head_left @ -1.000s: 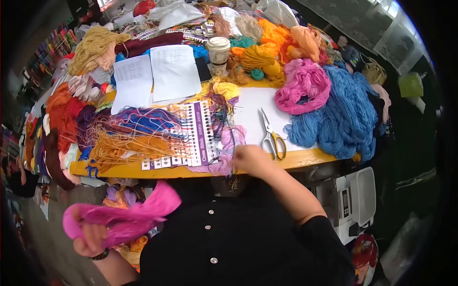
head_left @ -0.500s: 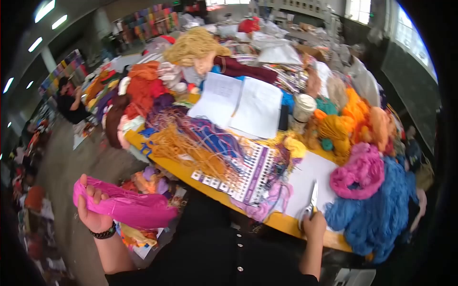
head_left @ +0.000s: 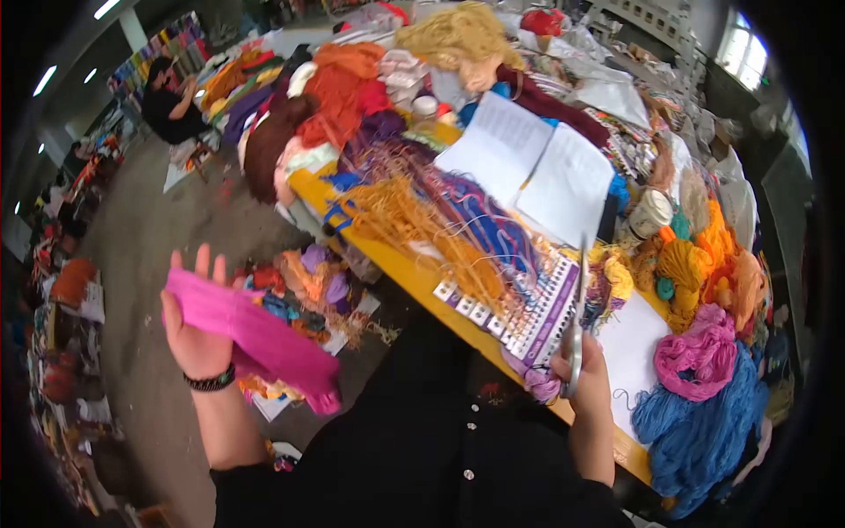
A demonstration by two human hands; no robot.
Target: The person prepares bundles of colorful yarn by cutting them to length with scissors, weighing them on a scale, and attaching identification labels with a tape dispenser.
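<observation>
A bright pink yarn skein (head_left: 273,341) hangs around my left hand (head_left: 199,350); the fingers reach up behind it and the thumb stands at its left side. The skein's lower end droops toward my body, away from the table. My right hand (head_left: 591,380) grips a pair of scissors (head_left: 576,339) by the handles, blades pointing up and away. Behind the scissors lies a white and purple thread card (head_left: 550,308) with rows of holes and threads tied in it. Loose orange threads (head_left: 414,224) spread to the left of this card.
The yellow table (head_left: 396,283) carries an open notebook (head_left: 568,180), a white lidded cup (head_left: 650,214) and heaps of yarn. Blue yarn (head_left: 704,431) and a pink skein (head_left: 695,356) lie at right. More yarn (head_left: 308,277) lies low at left. A person (head_left: 172,110) sits farther back.
My view has turned left. The left fingers have straightened, and the skein now lies smoother across the hand. My right hand has raised the scissors from the white paper toward the thread card.
</observation>
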